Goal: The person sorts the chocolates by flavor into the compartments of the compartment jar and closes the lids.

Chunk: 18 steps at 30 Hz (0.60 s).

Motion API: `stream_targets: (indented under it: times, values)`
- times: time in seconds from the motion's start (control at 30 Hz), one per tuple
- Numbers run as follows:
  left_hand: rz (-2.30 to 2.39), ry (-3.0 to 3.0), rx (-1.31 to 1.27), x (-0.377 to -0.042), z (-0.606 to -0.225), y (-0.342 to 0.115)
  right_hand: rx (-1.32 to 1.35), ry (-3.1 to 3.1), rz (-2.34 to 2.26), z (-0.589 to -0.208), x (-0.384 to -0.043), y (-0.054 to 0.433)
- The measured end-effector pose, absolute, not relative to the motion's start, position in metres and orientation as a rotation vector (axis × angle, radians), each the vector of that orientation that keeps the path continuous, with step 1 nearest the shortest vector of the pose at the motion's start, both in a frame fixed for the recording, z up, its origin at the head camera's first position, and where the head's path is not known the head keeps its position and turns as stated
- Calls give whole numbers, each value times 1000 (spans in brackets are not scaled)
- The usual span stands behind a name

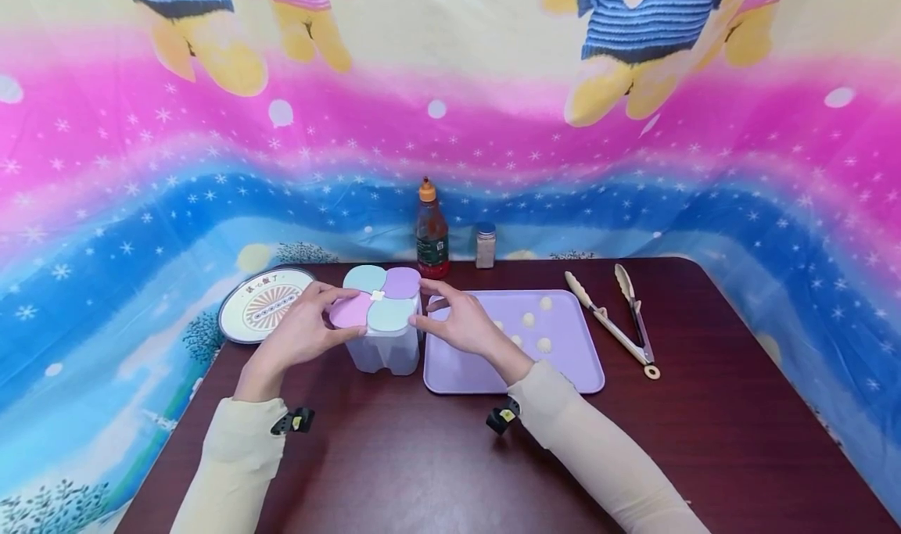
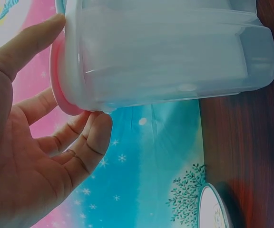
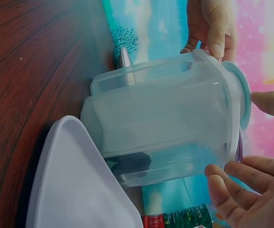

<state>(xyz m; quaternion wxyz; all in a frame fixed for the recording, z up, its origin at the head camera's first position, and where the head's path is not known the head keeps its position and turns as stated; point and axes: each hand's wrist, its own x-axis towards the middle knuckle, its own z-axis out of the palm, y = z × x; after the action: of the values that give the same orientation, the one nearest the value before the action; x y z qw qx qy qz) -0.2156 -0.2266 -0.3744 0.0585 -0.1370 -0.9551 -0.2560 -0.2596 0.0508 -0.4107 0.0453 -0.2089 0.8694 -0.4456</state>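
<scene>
A translucent storage container (image 1: 385, 353) stands upright on the table, topped by a lid of four petal-shaped flaps (image 1: 392, 315) in mint, purple and pink. From the left, my left hand (image 1: 304, 323) grips the lid, its thumb and fingers spread along the pink flap's edge; the pink rim (image 2: 61, 76) shows between them in the left wrist view. On the opposite side, my right hand (image 1: 461, 319) holds the lid's edge, thumb by the front mint flap (image 3: 239, 90) and fingers at the purple one. The container's contents cannot be made out.
A lilac tray (image 1: 457, 374) with several small pale round pieces (image 1: 544, 345) lies to the right, and tongs (image 1: 626, 331) lie spread beyond it. Behind stand a sauce bottle (image 1: 432, 241) and a small jar (image 1: 486, 246). An oval plate (image 1: 239, 315) is at the left.
</scene>
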Motion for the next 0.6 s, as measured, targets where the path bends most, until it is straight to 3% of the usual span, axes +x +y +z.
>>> stream_targets:
  times: [0.6]
  values:
    - [-843, -2886, -511, -218, -377, -222, -706, 2771, -1271, -407, -252, 49]
